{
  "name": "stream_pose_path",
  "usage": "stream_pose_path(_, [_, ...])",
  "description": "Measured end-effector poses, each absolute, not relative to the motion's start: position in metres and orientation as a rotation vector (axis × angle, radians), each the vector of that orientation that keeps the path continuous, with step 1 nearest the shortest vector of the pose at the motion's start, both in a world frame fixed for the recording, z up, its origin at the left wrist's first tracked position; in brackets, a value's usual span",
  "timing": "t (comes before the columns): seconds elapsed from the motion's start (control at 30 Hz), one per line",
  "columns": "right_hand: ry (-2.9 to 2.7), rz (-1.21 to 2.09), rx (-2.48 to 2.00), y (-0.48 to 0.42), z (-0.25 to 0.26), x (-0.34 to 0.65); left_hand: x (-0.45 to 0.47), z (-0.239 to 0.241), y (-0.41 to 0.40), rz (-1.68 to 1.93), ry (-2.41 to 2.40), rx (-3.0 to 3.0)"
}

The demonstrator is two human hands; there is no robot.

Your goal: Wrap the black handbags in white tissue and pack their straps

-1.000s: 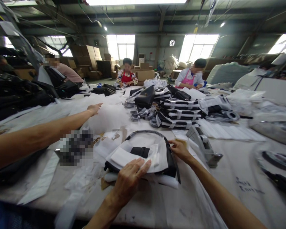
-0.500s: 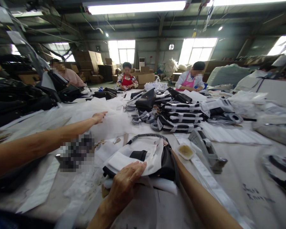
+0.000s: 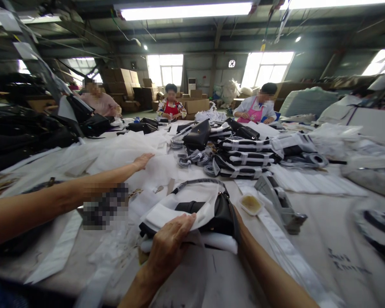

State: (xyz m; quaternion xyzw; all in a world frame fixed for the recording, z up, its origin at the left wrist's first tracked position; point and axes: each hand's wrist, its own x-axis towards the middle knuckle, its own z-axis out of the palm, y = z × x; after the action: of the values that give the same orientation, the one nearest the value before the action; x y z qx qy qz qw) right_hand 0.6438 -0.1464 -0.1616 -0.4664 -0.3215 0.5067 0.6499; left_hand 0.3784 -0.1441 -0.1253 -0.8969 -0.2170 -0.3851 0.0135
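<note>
Left hand (image 3: 171,239) rests on white sheet (image 3: 205,213) fronting black bag (image 3: 226,212), likely steadying it; pinch unclear. Right hand (image 3: 240,224) against bag's right end, fingers hidden: cannot tell grip.

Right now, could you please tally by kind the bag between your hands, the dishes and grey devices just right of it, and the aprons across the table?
Bag: 1
Dish: 1
Grey device: 1
Aprons: 2 (red apron, pink apron)
Total: 5
</note>
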Motion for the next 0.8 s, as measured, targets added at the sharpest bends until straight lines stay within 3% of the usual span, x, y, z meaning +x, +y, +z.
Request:
stream_pose_path(0.1, [-0.615,1.2,-0.994,-0.158,-0.171,0.639,0.381,-0.13,-0.145,-1.209,-0.727,-2.787])
stream_pose_path(0.23, [-0.056,1.347,-0.74,-0.18,-0.185,0.635,0.385,-0.132,-0.145,-1.236,-0.806,-2.779])
stream_pose_path(0.33, [0.179,1.287,-0.645,-0.199,-0.191,0.632,0.387,-0.132,-0.145,-1.218,-0.868,-2.766])
stream_pose_path(0.8, [0.217,1.24,-0.629,-0.277,-0.199,0.572,0.41,-0.135,-0.15,-1.179,-1.119,-2.771])
